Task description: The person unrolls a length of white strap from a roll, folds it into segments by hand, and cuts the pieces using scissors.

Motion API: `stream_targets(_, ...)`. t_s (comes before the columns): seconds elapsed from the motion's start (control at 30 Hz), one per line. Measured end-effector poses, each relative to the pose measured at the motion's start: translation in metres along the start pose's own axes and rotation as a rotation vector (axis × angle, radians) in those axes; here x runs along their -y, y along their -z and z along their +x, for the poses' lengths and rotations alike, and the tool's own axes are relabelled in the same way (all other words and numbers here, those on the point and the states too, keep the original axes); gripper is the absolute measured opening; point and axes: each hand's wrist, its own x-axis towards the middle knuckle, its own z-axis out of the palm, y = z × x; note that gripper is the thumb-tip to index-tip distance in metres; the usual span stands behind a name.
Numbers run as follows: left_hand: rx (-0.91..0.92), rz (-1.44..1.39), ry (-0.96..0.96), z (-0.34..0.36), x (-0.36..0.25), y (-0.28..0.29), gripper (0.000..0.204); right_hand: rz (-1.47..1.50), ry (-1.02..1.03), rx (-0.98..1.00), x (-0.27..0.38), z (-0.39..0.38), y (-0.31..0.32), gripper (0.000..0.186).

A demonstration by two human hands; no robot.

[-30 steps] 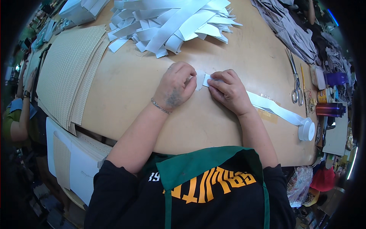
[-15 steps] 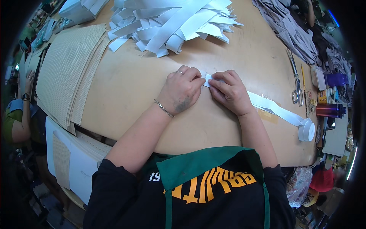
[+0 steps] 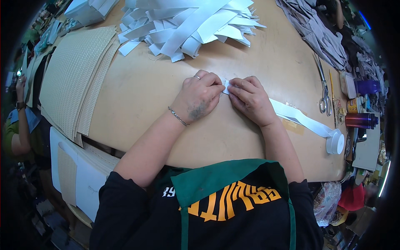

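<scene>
Over the middle of the table, my left hand [image 3: 201,96] and my right hand [image 3: 252,100] meet with fingertips nearly touching. Both pinch the end of a white strip [image 3: 226,86], of which only a small piece shows between the fingers. A white band [image 3: 287,111] comes out from behind my right wrist and runs right to a roll [image 3: 335,143] of the same tape near the table's edge. My right hand hides whether the two stretches join. Ahead of my hands lies a big pile of cut white strips [image 3: 183,31].
Cream textured sheets [image 3: 73,79] are stacked at the left. Large scissors [image 3: 323,89] and a yellow pencil [image 3: 332,93] lie at the right, beside a dark metallic bottle [image 3: 360,121]. Grey cloth [image 3: 312,33] covers the far right corner. A co-worker's arm [image 3: 21,121] is at far left.
My hands stay in nearly the same place, with only slight finger shifts on the strip. At the far left, the co-worker's forearm has moved up and left.
</scene>
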Motion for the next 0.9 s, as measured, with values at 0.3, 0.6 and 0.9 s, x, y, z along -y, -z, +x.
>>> stream_targets(0.3, -0.014, -0.027, -0.023, -0.002, 0.003, -0.002, 0.016, 0.0, 0.001, -0.004, -0.001, -0.001, -0.004, 0.024)
stream_targets(0.6, -0.006, 0.009, -0.192, 0.004, 0.0, -0.004, 0.023, 0.024, -0.035, -0.011, -0.005, -0.003, -0.001, 0.019)
stream_targets(0.9, 0.175, 0.257, -0.198, 0.01, -0.011, -0.001, 0.016, 0.164, -0.454, 0.251, 0.0, -0.007, 0.024, 0.051)
